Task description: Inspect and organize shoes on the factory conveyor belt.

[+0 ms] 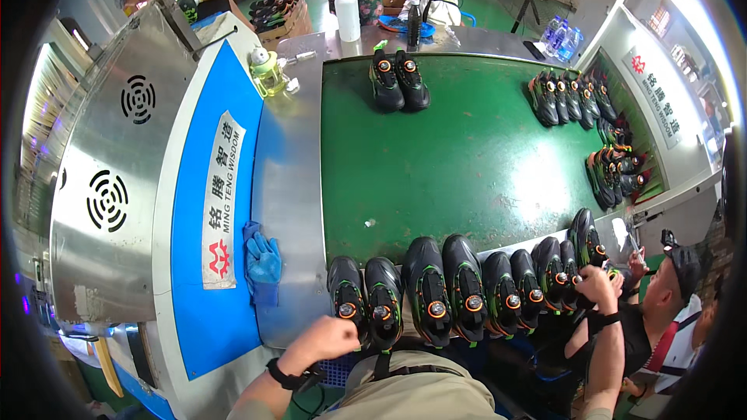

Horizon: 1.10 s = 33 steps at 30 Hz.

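Head view, lower centre: row of glossy black moulded shoes (467, 289) with green trim and round orange dials, packed side by side at the near edge of the green-topped desk (467, 163), long axes running up-frame, dial ends toward the lower edge. Left hand (331, 338), lower centre-left, curled into a fist beside the leftmost shoe (347, 299); right hand (597, 286), lower right, fingers closed on the rightmost shoe (585, 239). Crumpled blue glove (263, 258) on the brushed-steel ledge, left.
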Each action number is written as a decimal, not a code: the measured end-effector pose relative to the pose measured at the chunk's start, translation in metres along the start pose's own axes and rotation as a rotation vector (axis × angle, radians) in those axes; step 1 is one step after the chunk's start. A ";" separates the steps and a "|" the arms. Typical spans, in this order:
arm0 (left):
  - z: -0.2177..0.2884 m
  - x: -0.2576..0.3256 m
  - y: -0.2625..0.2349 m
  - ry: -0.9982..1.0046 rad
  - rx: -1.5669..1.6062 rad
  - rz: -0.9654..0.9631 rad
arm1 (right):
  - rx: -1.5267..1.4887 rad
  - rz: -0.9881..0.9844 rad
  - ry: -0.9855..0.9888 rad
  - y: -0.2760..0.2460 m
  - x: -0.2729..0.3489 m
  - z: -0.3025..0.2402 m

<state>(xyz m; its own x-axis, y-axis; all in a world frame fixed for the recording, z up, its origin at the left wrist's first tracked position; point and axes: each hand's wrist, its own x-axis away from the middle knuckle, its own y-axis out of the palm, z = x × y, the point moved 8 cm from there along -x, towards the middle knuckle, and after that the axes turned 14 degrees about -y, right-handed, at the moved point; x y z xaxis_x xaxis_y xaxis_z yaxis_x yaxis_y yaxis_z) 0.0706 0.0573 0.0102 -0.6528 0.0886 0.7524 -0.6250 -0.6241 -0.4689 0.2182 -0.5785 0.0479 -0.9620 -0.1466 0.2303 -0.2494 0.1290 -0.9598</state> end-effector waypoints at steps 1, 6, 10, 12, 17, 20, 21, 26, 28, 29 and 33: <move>-0.009 -0.003 -0.025 -0.033 0.115 0.163 | 0.091 -0.108 -0.023 -0.021 -0.022 -0.030; -0.064 -0.082 -0.113 -0.011 0.117 0.773 | -0.005 0.026 -0.239 -0.109 -0.132 -0.152; -0.110 -0.171 -0.142 -0.185 0.043 0.765 | -0.063 0.090 -0.525 -0.118 -0.261 -0.230; -0.124 -0.189 -0.162 -0.464 0.118 0.717 | -0.085 0.129 -0.606 -0.117 -0.328 -0.279; -0.133 -0.237 -0.149 -0.550 0.107 0.821 | -0.050 0.145 -0.735 -0.084 -0.487 -0.377; -0.129 -0.237 -0.149 -0.573 -0.068 0.972 | -0.077 0.189 -0.772 -0.046 -0.561 -0.432; -0.128 -0.237 -0.152 -0.582 -0.062 0.963 | -0.100 0.187 -0.722 -0.035 -0.585 -0.447; -0.124 -0.228 -0.157 -0.639 -0.061 0.956 | 0.030 0.124 -0.586 -0.001 -0.650 -0.505; -0.125 -0.232 -0.156 -0.639 -0.080 0.964 | 0.009 0.068 -0.551 0.018 -0.667 -0.511; -0.125 -0.234 -0.153 -0.635 -0.107 0.961 | -0.001 0.021 -0.510 0.027 -0.676 -0.510; -0.124 -0.242 -0.150 -0.636 -0.113 0.929 | -0.027 -0.026 -0.441 0.058 -0.701 -0.506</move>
<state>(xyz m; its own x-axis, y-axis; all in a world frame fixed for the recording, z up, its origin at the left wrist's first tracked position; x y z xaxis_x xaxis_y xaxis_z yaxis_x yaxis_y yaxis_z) 0.2693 0.2255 -0.1585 -0.5683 -0.8041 0.1743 -0.0672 -0.1658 -0.9839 0.8219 0.0281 -0.0879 -0.8175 -0.5539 0.1578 -0.2811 0.1447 -0.9487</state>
